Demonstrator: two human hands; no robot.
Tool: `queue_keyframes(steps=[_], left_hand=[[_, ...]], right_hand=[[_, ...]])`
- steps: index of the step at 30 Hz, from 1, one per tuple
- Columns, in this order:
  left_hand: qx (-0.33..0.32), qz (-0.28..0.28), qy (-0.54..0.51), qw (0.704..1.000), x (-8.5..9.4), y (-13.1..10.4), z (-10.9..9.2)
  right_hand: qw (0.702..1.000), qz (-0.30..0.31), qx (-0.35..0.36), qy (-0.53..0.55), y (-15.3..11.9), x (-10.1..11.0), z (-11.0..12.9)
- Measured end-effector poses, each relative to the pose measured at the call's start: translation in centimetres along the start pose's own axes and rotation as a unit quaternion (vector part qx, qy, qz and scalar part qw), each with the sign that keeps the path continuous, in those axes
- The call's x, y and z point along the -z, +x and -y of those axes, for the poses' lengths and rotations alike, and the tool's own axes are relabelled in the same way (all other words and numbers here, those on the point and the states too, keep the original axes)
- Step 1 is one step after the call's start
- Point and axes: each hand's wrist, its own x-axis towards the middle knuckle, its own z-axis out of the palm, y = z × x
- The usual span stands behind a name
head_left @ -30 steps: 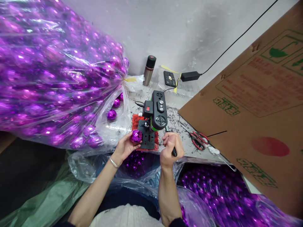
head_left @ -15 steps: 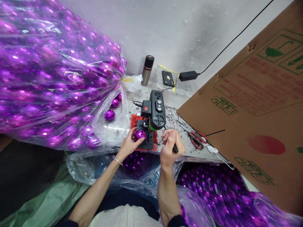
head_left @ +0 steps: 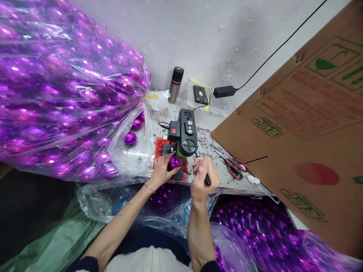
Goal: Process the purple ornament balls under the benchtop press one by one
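A shiny purple faceted ball is held in the fingers of my left hand, just under the front end of a small black bench drill press. The machine has a red switch, and its black base plate rests on a red mat. My right hand is closed around the black-tipped lever on the machine's right side. The drill's tip is hidden from me by the machine's head.
Left stands a large clear bag of purple balls; several loose balls lie by its mouth. A flask, phone and power adapter sit behind. Right are scissors and a cardboard box. More balls fill bags below.
My left hand has moved the purple ball a little to the right, in under the machine's head. My right hand stays on the lever, slightly shifted.
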Motion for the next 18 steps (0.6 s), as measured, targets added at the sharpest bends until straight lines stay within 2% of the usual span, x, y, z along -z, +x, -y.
queue_keyframes(steps=[5, 12, 18], left_hand=[[0.009, -0.016, -0.014, 1.0, -0.7, -0.8, 0.5], [0.028, 0.008, -0.036, 0.999, -0.3, -0.9, 0.7], [0.038, 0.016, -0.048, 0.998, -0.2, -0.9, 0.6]], right_hand=[[1.0, -0.001, 0.026, -0.016, -1.2, 0.1, -0.9], [0.993, -0.01, 0.112, -0.03, -4.5, -0.2, -4.6], [0.994, -0.033, 0.101, -0.008, -5.6, -0.7, -6.1]])
